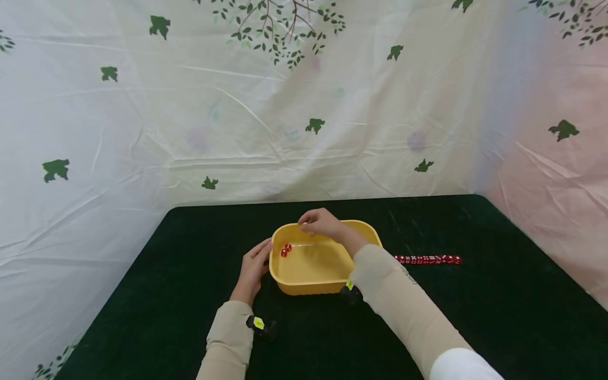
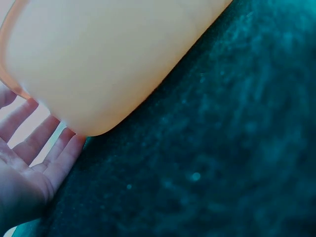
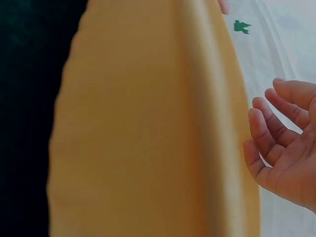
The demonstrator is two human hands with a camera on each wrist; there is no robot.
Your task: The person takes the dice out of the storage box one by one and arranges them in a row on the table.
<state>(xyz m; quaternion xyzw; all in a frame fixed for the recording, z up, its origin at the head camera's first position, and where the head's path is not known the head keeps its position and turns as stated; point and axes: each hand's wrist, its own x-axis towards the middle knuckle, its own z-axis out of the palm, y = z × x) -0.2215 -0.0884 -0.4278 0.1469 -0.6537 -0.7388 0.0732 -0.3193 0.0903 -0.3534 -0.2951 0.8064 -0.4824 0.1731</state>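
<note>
A yellow plastic basin [image 1: 311, 288] stands on the dark green tabletop. Two red dice [image 1: 286, 250] lie inside it near the left wall. My left hand [image 1: 252, 272] is at the basin's left end; in the left wrist view its outstretched fingers [image 2: 64, 150] touch the outer wall. Above the basin's far side is my right hand [image 1: 325, 224], its forearm crossing over the right end. The right wrist view shows that hand [image 3: 289, 148] with loosely bent fingers and nothing visible between them.
To the right of the basin, a straight row of red dice [image 1: 429, 259] lies on the green cloth [image 1: 190, 295], its left end hidden by the right sleeve. A pale curtain [image 1: 266, 158] with green leaf prints hangs behind and beside the table.
</note>
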